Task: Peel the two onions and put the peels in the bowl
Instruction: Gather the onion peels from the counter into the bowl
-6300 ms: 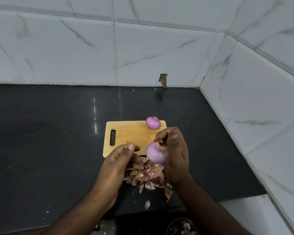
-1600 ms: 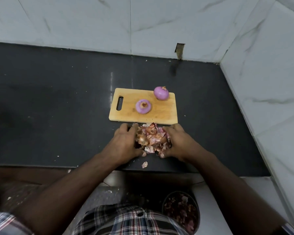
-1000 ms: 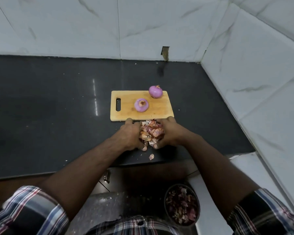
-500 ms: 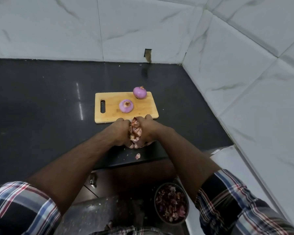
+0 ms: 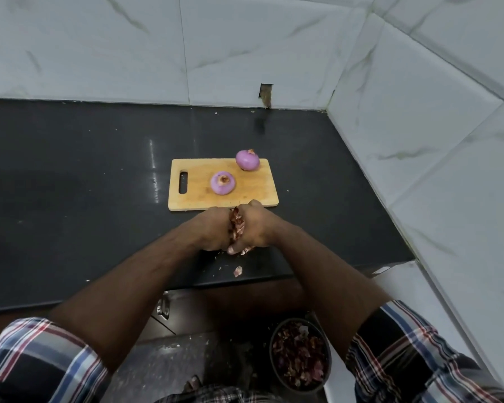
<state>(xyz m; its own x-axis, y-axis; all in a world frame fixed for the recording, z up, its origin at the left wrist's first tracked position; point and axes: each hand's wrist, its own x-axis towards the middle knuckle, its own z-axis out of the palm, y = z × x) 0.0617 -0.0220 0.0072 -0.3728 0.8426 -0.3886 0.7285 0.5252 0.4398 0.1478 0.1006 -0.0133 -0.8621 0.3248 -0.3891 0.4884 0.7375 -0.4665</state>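
1. The left hand (image 5: 213,231) and right hand (image 5: 255,228) press together, fingers curled round a clump of onion peels (image 5: 237,226) squeezed between the palms.
2. Both peeled onions (image 5: 222,183) (image 5: 247,160) sit on the cutting board (image 5: 195,196) just beyond the knuckles; a stray peel (image 5: 238,271) lies nearer the body.
3. The bowl (image 5: 300,359) waits below the right forearm.
4. The peels look light, papery and crumbly; cupping from underneath should keep flakes from slipping out.
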